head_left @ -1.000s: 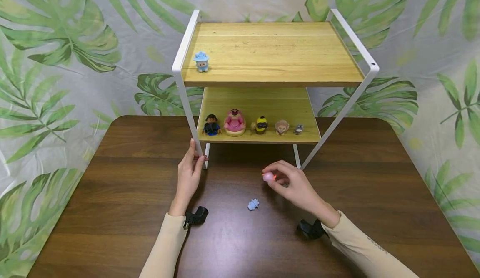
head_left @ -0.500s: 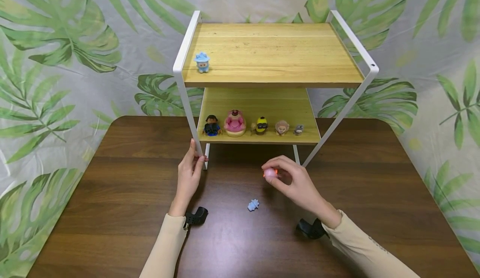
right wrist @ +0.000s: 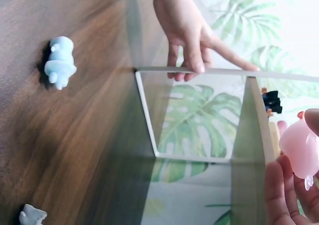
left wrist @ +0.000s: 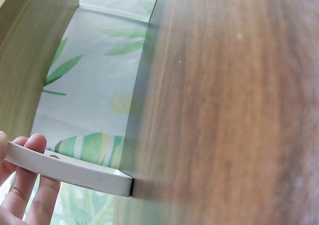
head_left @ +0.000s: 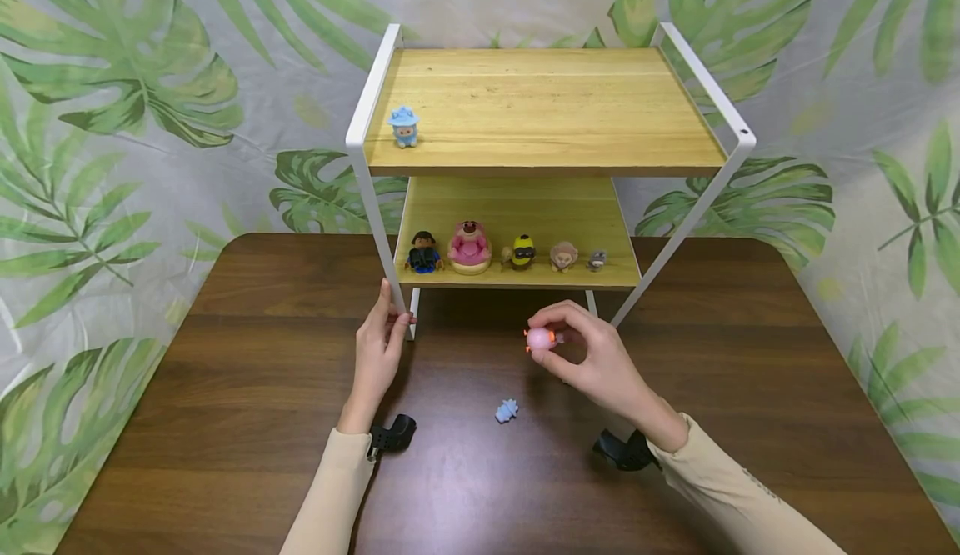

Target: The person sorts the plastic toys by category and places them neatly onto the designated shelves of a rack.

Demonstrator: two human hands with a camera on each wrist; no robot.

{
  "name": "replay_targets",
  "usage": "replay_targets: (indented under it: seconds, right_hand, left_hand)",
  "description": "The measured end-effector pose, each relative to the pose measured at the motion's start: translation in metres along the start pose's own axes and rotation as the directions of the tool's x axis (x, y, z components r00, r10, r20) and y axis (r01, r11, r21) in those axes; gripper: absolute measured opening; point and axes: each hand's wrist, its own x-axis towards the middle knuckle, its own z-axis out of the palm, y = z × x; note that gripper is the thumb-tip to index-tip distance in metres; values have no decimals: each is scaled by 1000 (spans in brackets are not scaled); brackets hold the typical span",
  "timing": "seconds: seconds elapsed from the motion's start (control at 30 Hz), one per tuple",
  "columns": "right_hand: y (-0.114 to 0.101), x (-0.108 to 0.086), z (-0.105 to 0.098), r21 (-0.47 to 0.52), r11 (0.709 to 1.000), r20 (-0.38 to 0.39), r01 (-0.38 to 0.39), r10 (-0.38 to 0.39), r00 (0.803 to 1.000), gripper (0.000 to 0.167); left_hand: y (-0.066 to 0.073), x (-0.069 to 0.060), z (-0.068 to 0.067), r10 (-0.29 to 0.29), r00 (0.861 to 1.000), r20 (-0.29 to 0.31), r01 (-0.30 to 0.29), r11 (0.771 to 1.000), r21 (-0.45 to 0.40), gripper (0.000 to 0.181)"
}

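My right hand (head_left: pixel 600 363) pinches a small rounded pink toy figure (head_left: pixel 539 339) with orange bits between thumb and fingers, above the table in front of the shelf. The right wrist view shows the pink figure (right wrist: pixel 300 147) close up, smooth and with a small clear tip. My left hand (head_left: pixel 377 351) holds the front left leg of the white-framed shelf, its thumb and fingers on either side of the white bar (left wrist: pixel 75 175). A light blue figure (head_left: pixel 507 411) lies on the table between the hands.
On the lower shelf board (head_left: pixel 517 197) several toys stand in a row, among them a pink bear (head_left: pixel 469 248) and a lion (head_left: pixel 564 257). One blue-hatted figure (head_left: pixel 404 127) stands on the upper board (head_left: pixel 540 105). A small grey piece (right wrist: pixel 33 215) lies on the table.
My right hand has risen slightly toward the shelf, and the pink figure has turned so more of its orange bits show. The left hand stays on the leg.
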Motion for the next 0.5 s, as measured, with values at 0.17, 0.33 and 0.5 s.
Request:
replay_targets:
  seconds: [0.17, 0.33, 0.5]
  right_hand:
    - [4, 2, -3, -4, 1000, 22, 19, -19, 1000, 28]
    - [1, 6, -5, -8, 999, 9, 43, -43, 999, 26]
    - [-4, 8, -5, 28, 998, -9, 48, -48, 999, 31]
  left_hand:
    - [-2, -2, -1, -26, 1000, 14, 26, 1000, 13, 103]
    - [-3, -3, -1, -37, 999, 22, 36, 999, 12, 100]
    - [-4, -3, -1, -33, 999, 23, 33, 999, 16, 93]
